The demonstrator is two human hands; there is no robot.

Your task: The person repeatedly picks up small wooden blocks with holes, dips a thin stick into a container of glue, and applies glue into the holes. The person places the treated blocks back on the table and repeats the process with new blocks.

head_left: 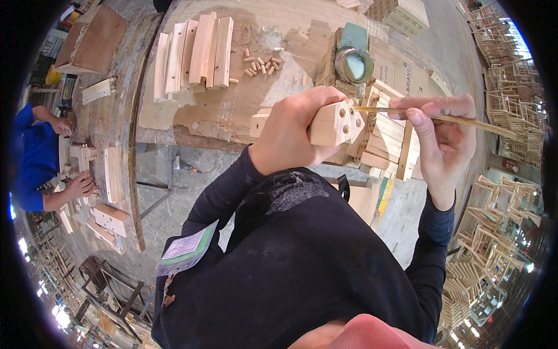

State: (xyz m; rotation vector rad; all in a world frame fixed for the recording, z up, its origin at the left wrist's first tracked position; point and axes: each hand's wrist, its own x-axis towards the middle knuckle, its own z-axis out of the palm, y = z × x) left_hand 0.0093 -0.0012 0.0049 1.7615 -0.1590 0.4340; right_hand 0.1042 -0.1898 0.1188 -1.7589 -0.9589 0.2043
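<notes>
My left hand is wrapped round a pale wooden block, whose end with several round drilled holes faces right. Between the thumb and fingers of my right hand is a thin wooden stick. Its tip meets the block's end close to the upper holes; whether it goes inside one cannot be made out. Just beyond the block stands a round jar with white liquid in it. Short wooden dowels lie loose on the cardboard-covered bench.
A row of wooden pieces stands at the left of the bench. More drilled pieces are stacked beneath my right hand. Across the left bench, a person in blue handles wooden parts. Chair frames are piled at the far right.
</notes>
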